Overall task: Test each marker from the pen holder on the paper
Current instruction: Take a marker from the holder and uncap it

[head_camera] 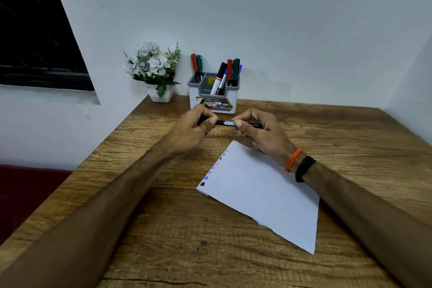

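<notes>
While both hands hold the black marker (228, 123) level in the air above the surface (149, 217), the step in hand seems to be the cap — pulling it off or pushing it back on, I cannot tell which. To do it well, the pull or push should go straight along the marker's length, without twisting it toward the paper (261, 194), and the tip should stay away from the fingers. The left hand (194, 127) pinches one end with thumb and curled fingers, and the right hand (259, 132) pinches the barrel just beside the white label; both grips are pressed firmly on the marker, not spread. The marker lies between the two hands, its middle part bare, just in front of the pen holder (214, 98) and above the far corner of the paper. Small colour marks run along the paper's left edge — the next mark probably belongs in that same row. Other markers stand upright in the pen holder.
</notes>
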Demonstrator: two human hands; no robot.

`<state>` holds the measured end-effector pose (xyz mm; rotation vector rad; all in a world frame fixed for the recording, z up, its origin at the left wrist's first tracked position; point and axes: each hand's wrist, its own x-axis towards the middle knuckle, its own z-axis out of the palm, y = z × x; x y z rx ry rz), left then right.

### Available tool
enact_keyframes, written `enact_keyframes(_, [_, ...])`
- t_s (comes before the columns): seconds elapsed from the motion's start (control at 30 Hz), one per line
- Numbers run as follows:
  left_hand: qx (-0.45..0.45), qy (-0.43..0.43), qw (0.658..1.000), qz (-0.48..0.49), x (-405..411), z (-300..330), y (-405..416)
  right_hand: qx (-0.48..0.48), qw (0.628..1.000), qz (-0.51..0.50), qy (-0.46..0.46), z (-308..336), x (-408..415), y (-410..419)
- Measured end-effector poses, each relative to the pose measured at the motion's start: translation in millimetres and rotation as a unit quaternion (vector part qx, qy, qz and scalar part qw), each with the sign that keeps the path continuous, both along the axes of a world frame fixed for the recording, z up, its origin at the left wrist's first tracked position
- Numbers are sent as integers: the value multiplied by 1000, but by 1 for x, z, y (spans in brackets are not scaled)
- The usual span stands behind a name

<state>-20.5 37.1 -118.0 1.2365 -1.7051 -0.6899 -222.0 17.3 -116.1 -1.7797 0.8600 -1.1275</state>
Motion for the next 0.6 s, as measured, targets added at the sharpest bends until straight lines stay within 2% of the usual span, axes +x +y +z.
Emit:
enact_keyframes(0.23, [19, -17, 1000, 17, -5, -4, 1, 11, 1000, 24, -9, -5, -1, -1])
enact_keyframes(0.6, [35, -21, 999, 34, -8, -1, 5, 11, 1000, 7, -5, -7, 1, 1])
